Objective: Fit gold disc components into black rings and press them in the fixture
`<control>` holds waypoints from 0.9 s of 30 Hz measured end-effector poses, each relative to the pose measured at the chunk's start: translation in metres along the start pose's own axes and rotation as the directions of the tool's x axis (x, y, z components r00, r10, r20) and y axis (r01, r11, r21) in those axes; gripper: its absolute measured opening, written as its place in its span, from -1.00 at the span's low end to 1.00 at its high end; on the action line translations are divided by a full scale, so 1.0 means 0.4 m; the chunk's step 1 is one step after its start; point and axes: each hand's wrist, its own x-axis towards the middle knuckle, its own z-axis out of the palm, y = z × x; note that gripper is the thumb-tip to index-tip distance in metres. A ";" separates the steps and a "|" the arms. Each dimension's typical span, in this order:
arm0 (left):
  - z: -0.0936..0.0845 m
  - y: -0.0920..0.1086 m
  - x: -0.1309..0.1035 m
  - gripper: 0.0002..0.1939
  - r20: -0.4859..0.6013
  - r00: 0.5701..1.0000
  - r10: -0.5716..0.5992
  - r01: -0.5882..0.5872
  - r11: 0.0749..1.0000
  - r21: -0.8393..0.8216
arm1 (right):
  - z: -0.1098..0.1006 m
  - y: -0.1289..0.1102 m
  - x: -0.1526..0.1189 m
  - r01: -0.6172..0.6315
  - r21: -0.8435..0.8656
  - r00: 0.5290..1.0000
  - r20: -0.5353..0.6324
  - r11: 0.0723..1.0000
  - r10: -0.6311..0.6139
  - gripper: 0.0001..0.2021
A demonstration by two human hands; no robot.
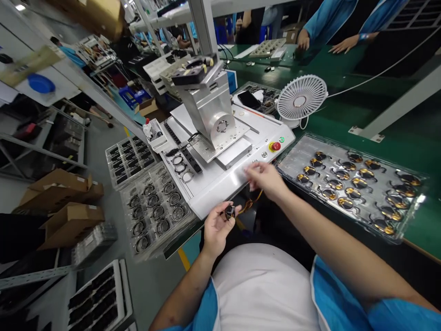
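Observation:
In my left hand [217, 226] I grip a small round black part [230, 212] between thumb and fingers, in front of the white machine's near edge. An orange ribbon-like strip [251, 203] hangs just right of that part; I cannot tell whether the two are joined. My right hand [266, 178] is over the machine's front edge, close to the panel buttons. Its fingers are bent and blurred, and what they hold, if anything, is unclear. The white machine [213, 188] carries a metal fixture [206, 110] and several dark rings [179, 168].
Right of the machine, a clear tray [289, 161] holds several round black-and-orange parts. At left, a clear tray [129, 220] holds several ring parts. A red emergency button [276, 146] and a white fan [301, 99] stand nearby. Another person's hands [344, 44] rest across the green bench.

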 end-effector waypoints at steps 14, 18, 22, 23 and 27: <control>0.010 0.018 -0.014 -0.22 -0.005 0.984 0.178 -0.166 0.928 0.334 | -0.004 -0.048 -0.046 0.102 -0.093 0.984 0.156 0.990 -0.087 -0.57; 0.010 0.020 -0.009 -0.18 0.023 0.980 0.200 -0.193 0.902 0.387 | 0.012 0.026 -0.176 -0.068 -0.180 0.925 0.356 0.981 0.129 -0.56; 0.010 0.015 -0.008 -0.18 0.060 0.971 0.230 -0.233 0.876 0.421 | 0.020 0.058 -0.212 -0.103 -0.166 0.928 0.339 0.981 0.155 -0.58; 0.010 0.014 -0.009 -0.19 0.061 0.970 0.236 -0.239 0.871 0.430 | 0.022 0.060 -0.212 -0.102 -0.169 0.932 0.328 0.980 0.154 -0.58; 0.009 0.014 -0.013 -0.19 0.066 0.968 0.243 -0.246 0.858 0.451 | 0.025 0.059 -0.206 -0.104 -0.188 0.939 0.306 0.977 0.158 -0.59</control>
